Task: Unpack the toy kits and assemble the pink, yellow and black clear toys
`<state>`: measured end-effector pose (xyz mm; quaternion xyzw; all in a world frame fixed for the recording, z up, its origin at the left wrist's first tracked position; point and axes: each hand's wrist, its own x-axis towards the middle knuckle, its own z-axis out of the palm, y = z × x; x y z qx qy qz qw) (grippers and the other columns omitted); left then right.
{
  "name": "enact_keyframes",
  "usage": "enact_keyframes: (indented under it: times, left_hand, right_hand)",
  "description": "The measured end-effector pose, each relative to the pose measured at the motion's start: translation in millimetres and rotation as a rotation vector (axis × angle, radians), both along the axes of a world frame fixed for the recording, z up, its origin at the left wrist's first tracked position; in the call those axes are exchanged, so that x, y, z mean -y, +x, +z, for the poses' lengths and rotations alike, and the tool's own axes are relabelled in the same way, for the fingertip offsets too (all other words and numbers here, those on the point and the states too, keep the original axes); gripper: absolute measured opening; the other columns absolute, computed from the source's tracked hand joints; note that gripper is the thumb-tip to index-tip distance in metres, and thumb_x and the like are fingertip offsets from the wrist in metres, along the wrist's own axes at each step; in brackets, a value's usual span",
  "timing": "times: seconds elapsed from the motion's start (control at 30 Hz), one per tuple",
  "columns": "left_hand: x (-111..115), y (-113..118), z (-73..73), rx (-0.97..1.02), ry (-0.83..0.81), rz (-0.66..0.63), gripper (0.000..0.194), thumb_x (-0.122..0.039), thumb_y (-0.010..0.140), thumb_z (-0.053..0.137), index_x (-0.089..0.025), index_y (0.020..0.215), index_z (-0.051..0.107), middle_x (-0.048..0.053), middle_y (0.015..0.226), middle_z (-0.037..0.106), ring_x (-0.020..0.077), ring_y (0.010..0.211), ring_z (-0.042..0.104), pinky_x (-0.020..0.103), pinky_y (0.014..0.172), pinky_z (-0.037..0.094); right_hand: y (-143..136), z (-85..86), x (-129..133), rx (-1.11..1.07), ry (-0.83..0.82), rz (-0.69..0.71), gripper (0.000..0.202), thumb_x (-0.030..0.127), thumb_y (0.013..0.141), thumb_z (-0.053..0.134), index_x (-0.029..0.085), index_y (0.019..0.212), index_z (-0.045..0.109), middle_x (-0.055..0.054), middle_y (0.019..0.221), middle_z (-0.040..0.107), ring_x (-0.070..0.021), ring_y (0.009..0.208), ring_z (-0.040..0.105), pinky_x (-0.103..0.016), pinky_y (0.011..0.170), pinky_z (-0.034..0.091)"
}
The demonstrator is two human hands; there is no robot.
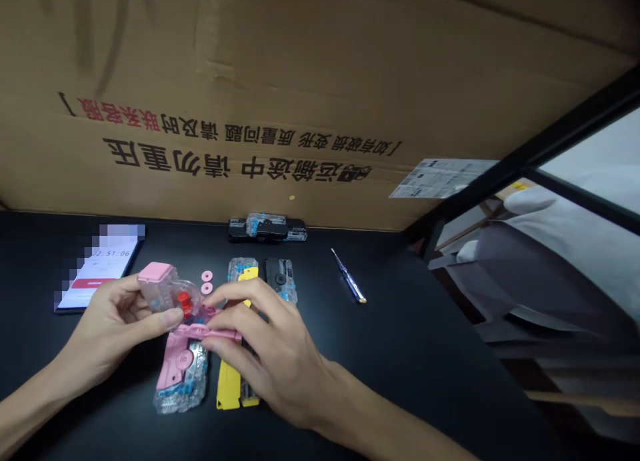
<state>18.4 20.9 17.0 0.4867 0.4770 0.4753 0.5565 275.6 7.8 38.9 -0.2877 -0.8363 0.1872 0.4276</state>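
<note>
My left hand [113, 318] grips a clear plastic toy part [159, 294] with a pink cap, its thumb beside a red spool-shaped piece [185, 304]. My right hand [280, 348] pinches a pink plastic piece [200, 331] at the other side, which touches the clear part; whether the two are joined I cannot tell. Below them lies a pink and clear toy assembly [183, 374] with blue bits inside. Two small pink rings [207, 282] lie just behind the hands. Partly hidden under my right hand are yellow and clear pieces [229, 381].
A black and clear piece [281, 278] lies behind my right hand. More black and clear pieces [267, 228] are stacked against a large cardboard box [300, 61]. A screwdriver [350, 278] rests at the right, a phone [103, 268] at the left. A black metal frame [435, 228] stands at the right edge.
</note>
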Motion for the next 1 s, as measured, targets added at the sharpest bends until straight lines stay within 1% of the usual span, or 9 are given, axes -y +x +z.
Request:
enact_keyframes:
  times: [0.1, 0.17, 0.3, 0.4, 0.53, 0.7, 0.83, 0.9, 1.0]
  left_hand:
    - [-1, 1, 1.7, -0.017, 0.011, -0.038, 0.023, -0.030, 0.066, 0.107, -0.031, 0.086, 0.095, 0.007, 0.079, 0.089, 0.0288, 0.068, 0.088, 0.030, 0.066, 0.072]
    - [-1, 1, 1.6, -0.030, 0.011, -0.054, 0.025, -0.028, 0.067, 0.106, -0.032, 0.089, 0.096, 0.008, 0.080, 0.089, 0.0288, 0.065, 0.087, 0.030, 0.062, 0.072]
    - [-4, 4, -3.1, 0.002, -0.027, -0.086, 0.028, -0.021, 0.067, 0.106, -0.033, 0.091, 0.096, 0.007, 0.081, 0.090, 0.0307, 0.073, 0.089, 0.033, 0.068, 0.074]
    - [-5, 6, -6.0, 0.060, -0.070, -0.101, 0.035, -0.014, 0.065, 0.107, -0.031, 0.093, 0.095, 0.006, 0.086, 0.091, 0.0284, 0.076, 0.089, 0.031, 0.071, 0.074]
    - [-4, 10, -4.2, 0.099, -0.059, -0.105, 0.030, -0.021, 0.071, 0.107, -0.030, 0.097, 0.095, 0.007, 0.095, 0.092, 0.0258, 0.082, 0.089, 0.031, 0.080, 0.073]
    - [-4, 12, -2.8, 0.093, -0.046, -0.135, 0.028, -0.029, 0.080, 0.104, -0.027, 0.107, 0.094, 0.009, 0.104, 0.092, 0.0244, 0.090, 0.088, 0.031, 0.086, 0.072]
    - [-5, 14, -2.9, 0.075, -0.036, -0.138, 0.029, -0.037, 0.083, 0.102, -0.023, 0.107, 0.093, 0.011, 0.104, 0.091, 0.0261, 0.087, 0.087, 0.034, 0.080, 0.073]
    - [-5, 15, -1.9, 0.076, -0.019, -0.130, 0.030, -0.038, 0.082, 0.103, -0.023, 0.106, 0.092, 0.011, 0.105, 0.091, 0.0271, 0.090, 0.087, 0.035, 0.084, 0.073]
    - [-4, 17, -0.7, 0.078, 0.017, -0.109, 0.024, -0.036, 0.083, 0.102, -0.023, 0.101, 0.092, 0.009, 0.104, 0.090, 0.0260, 0.096, 0.085, 0.034, 0.090, 0.071]
  right_hand:
    - [0, -5.7, -1, -0.026, 0.034, 0.015, 0.013, 0.025, 0.117, 0.069, 0.017, 0.112, 0.077, -0.007, 0.117, 0.087, -0.0186, 0.105, 0.081, -0.032, 0.101, 0.067]
    - [1, -9.7, -2, -0.025, 0.042, 0.005, 0.014, 0.023, 0.117, 0.067, 0.016, 0.112, 0.078, -0.006, 0.115, 0.088, -0.0175, 0.103, 0.082, -0.031, 0.100, 0.067]
    - [4, -18.4, -4, 0.015, 0.117, -0.038, 0.018, 0.028, 0.119, 0.064, 0.016, 0.115, 0.077, -0.007, 0.114, 0.089, -0.0181, 0.103, 0.084, -0.031, 0.096, 0.067]
    - [5, -23.0, -5, 0.043, 0.150, -0.040, 0.019, 0.030, 0.120, 0.064, 0.016, 0.116, 0.077, -0.009, 0.116, 0.089, -0.0196, 0.105, 0.086, -0.032, 0.094, 0.068]
    - [6, -22.7, -6, 0.048, 0.059, -0.030, 0.021, 0.035, 0.118, 0.066, 0.017, 0.119, 0.077, -0.010, 0.120, 0.088, -0.0209, 0.111, 0.085, -0.033, 0.097, 0.069]
    - [8, -18.1, -5, 0.114, 0.029, -0.019, 0.023, 0.037, 0.118, 0.066, 0.017, 0.121, 0.077, -0.012, 0.125, 0.086, -0.0220, 0.116, 0.084, -0.034, 0.100, 0.070]
    - [7, -17.0, -6, 0.144, 0.008, -0.024, 0.021, 0.037, 0.117, 0.067, 0.018, 0.121, 0.076, -0.012, 0.126, 0.084, -0.0220, 0.113, 0.084, -0.032, 0.093, 0.070]
    - [6, -17.9, -7, 0.138, 0.010, -0.025, 0.017, 0.034, 0.116, 0.069, 0.018, 0.121, 0.075, -0.012, 0.126, 0.083, -0.0220, 0.113, 0.084, -0.032, 0.093, 0.070]
    - [6, -20.6, -8, 0.116, 0.013, -0.029, 0.013, 0.030, 0.114, 0.072, 0.018, 0.119, 0.074, -0.011, 0.126, 0.083, -0.0217, 0.113, 0.083, -0.032, 0.096, 0.069]
